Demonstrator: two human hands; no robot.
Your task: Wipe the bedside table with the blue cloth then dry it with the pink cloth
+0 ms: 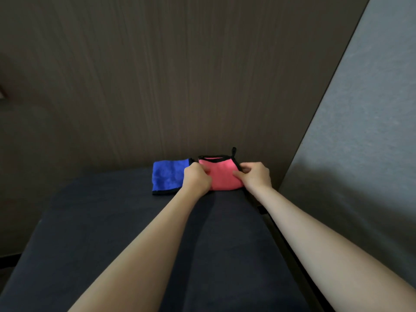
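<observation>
Tabletop (112, 233): a dark, matte surface running from the bottom edge up to the far wall; both cloths lie at its far end, at about 12 o'clock from the person.
Pink cloth (221, 176): folded, with black edging and a small black loop standing up at its far right corner; it sits on the tabletop against the wall, held on both sides.
Blue cloth (167, 176): folded flat, black trim along its near edge, lying at 9 o'clock of the pink cloth and just beside it; no hand grips it, though the left hand partly covers its right edge.
Left hand (197, 180): fingers curled closed on the left side of the pink cloth, pinching the fabric.
Right hand (255, 176): fingers closed on the right edge of the pink cloth, at 3 o'clock of it, thumb pressed on top.
Forearms: both bare, reaching in from 5 and 7 o'clock.
Wall (180, 75): brown wood-grain panel behind the tabletop.
Side panel (371, 109): grey, textured, at 3 o'clock.
</observation>
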